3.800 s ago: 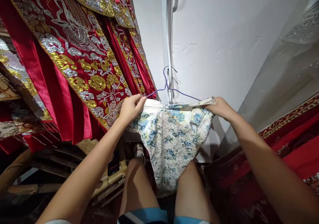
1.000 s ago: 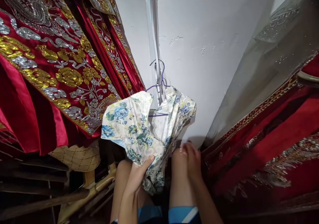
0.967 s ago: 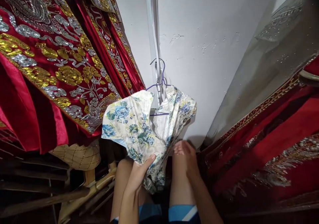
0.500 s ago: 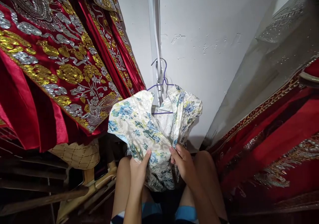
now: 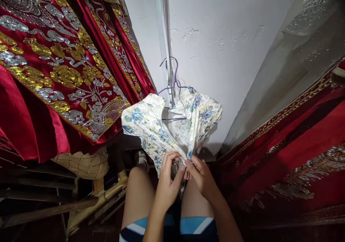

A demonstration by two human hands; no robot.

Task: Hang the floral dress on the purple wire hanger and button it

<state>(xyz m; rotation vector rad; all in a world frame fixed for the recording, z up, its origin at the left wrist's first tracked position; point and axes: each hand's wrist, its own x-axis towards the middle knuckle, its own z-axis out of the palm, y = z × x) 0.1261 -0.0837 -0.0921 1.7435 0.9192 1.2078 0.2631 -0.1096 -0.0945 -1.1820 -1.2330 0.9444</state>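
Note:
A white garment with blue and yellow flowers [image 5: 151, 121] hangs on a thin purple hanger [image 5: 175, 80] in front of the wall. Both hands meet at the lower end of its crossed neckline, above the knees. My right hand [image 5: 198, 173] pinches the fabric edge between thumb and fingers. Beside it, my left hand [image 5: 171, 177] has its fingers curled with the thumb against them at the same spot; what lies between the fingertips is too small to make out.
Red cloth with gold and silver sequins [image 5: 67, 77] hangs at the left, above a wooden chair [image 5: 99, 202]. More red fabric [image 5: 296, 156] and a sheer glittery cloth [image 5: 291, 62] hang at the right. A pale wall [image 5: 221, 26] stands behind.
My left hand has moved right and up from the garment's left side to the neckline, beside my right hand. The lower part of the garment has bunched up, and the view has shifted slightly.

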